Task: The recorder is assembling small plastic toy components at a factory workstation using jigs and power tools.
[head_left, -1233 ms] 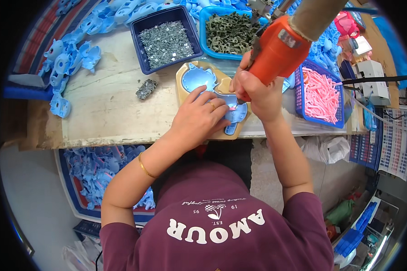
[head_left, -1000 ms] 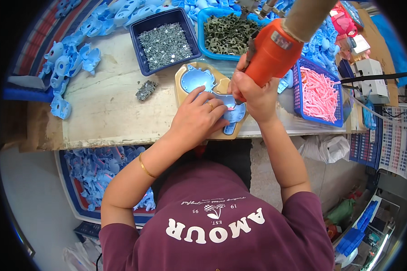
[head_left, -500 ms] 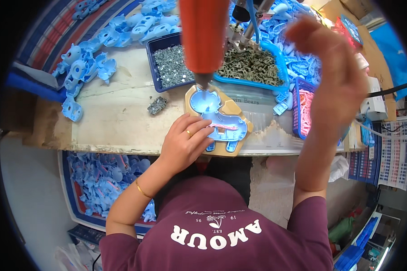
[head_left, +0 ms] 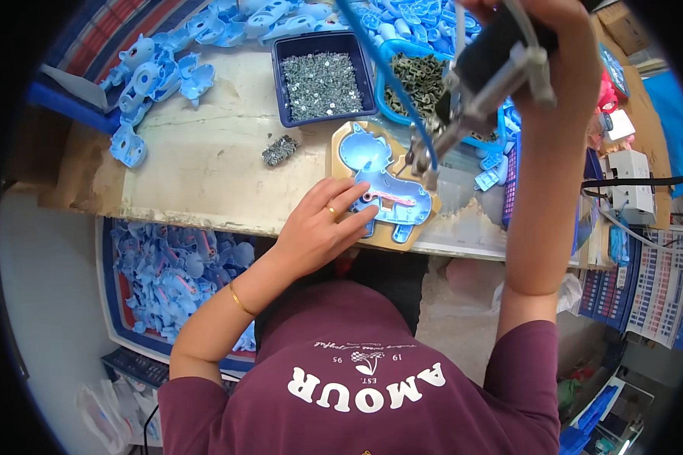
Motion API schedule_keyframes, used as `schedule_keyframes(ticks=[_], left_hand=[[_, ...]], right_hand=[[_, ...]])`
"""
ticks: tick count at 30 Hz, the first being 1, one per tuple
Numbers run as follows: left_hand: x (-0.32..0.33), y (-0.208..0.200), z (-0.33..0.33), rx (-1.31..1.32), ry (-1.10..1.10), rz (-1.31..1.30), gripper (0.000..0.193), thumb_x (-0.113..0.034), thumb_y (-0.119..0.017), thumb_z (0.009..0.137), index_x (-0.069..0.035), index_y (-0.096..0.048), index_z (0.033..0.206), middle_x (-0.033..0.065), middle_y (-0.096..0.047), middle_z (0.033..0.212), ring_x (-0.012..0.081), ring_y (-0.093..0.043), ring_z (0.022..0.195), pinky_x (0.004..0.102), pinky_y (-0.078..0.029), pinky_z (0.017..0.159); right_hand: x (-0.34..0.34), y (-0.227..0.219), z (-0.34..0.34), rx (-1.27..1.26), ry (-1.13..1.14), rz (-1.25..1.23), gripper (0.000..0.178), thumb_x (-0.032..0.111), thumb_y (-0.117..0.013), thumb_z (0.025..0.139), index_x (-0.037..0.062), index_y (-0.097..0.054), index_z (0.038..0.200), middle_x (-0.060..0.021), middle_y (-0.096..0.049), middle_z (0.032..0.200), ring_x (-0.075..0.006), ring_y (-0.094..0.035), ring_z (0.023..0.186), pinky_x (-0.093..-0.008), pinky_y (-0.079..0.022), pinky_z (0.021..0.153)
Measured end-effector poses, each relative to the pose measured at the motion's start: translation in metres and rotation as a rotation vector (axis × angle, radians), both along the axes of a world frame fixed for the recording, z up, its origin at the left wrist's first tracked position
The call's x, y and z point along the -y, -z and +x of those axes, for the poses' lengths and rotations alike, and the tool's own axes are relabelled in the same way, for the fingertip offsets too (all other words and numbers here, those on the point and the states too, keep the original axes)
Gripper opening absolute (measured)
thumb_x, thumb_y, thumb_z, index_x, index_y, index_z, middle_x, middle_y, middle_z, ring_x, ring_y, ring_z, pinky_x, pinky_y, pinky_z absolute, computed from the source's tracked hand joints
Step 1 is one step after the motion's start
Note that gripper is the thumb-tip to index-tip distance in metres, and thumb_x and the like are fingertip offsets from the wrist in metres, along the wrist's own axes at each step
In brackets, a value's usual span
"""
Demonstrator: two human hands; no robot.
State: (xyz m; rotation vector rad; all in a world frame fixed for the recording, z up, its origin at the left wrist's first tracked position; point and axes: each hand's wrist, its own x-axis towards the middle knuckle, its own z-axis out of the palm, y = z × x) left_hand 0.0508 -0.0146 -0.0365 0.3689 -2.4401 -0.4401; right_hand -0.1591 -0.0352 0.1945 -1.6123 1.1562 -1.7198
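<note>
Just right of the left hand (head_left: 319,227), fingers spread, touching: blue animal-shaped shell (head_left: 393,186), slanting down-right. Right hand (head_left: 564,34) farther, grip unclear.

A blue shell (head_left: 393,184) lies hollow-side up, pink strip (head_left: 396,199) inside.

One tan contoured block (head_left: 385,235) at the left hand (head_left: 319,231); in it, one light-blue plastic animal-shaped half-shell (head_left: 391,182) bearing one slim pink plastic strip (head_left: 395,200). Beyond that hand: one navy rectangular plastic tub (head_left: 328,120) of small silvery metal pieces (head_left: 322,83), uncountable; one loose grey metal heap (head_left: 281,151). Nearer the right hand (head_left: 561,24): one bright-blue plastic tub (head_left: 382,87); olive metal clips (head_left: 423,77), uncountable.
</note>
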Motion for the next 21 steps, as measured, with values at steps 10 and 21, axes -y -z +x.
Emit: schedule_keyframes(ticks=[10, 21], left_hand=[[-0.002, 0.012, 0.001, 0.035, -0.032, -0.049, 0.031, -0.022, -0.075, 0.084, -0.015, -0.069, 0.114, 0.0092, -0.059, 0.133, 0.0293, -0.053, 0.127, 0.0486, -0.043, 0.109], [-0.002, 0.009, 0.002, 0.046, -0.056, -0.048, 0.029, -0.022, -0.075, 0.084, -0.014, -0.069, 0.111, 0.0082, -0.061, 0.128, 0.0296, -0.053, 0.126, 0.0481, -0.043, 0.109]], right_hand=[[-0.028, 0.04, 0.039, 0.295, 0.053, 0.12, 0.058, 0.009, -0.064, 0.077, -0.0063, -0.041, 0.128, -0.0118, -0.057, 0.068, -0.0162, -0.055, 0.049, -0.0316, -0.052, 0.051], [-0.03, 0.057, 0.043, 0.36, 0.087, 0.168, 0.046, 0.003, -0.065, 0.077, -0.0023, -0.044, 0.118, -0.0102, -0.058, 0.069, -0.0155, -0.055, 0.05, -0.0281, -0.048, 0.048]])
